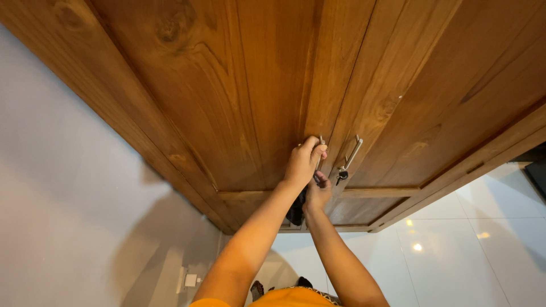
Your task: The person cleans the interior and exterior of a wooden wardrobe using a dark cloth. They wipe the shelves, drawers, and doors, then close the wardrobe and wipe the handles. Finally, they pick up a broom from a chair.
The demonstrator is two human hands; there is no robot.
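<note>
Handles on the wardrobe [239, 85] doors are where both hands sit. I see the left hand [303, 162] curled tight round the left handle [321, 140], fingers closed on the bar, only its top end showing. Right hand [318, 193] sits just below, fingers pinched together at the door seam near a small dark thing, prob a key or lock part; too small to tell, so I can't say what it's clamped on. Right handle [352, 152] is free, a slim metal bar on the other door, w/ keys [341, 175] hanging just under it.

Risks, as I judge them: if the left hand pulls while the lock's engaged, the handle or its screws take the strain. Door could swing out toward the head cam, since I'm looking up close under it. Fingers at the seam could get pinched between the two doors. Keys may drop to the tile floor [455, 244] if knocked.

Pkgs, labels, signs: none I can make out on the doors, just wood grain and knots. Only small item is a white square plate [190, 279], prob a socket, low on the grey wall [68, 187], left of the arms. Something dark by the feet, unclear.
</note>
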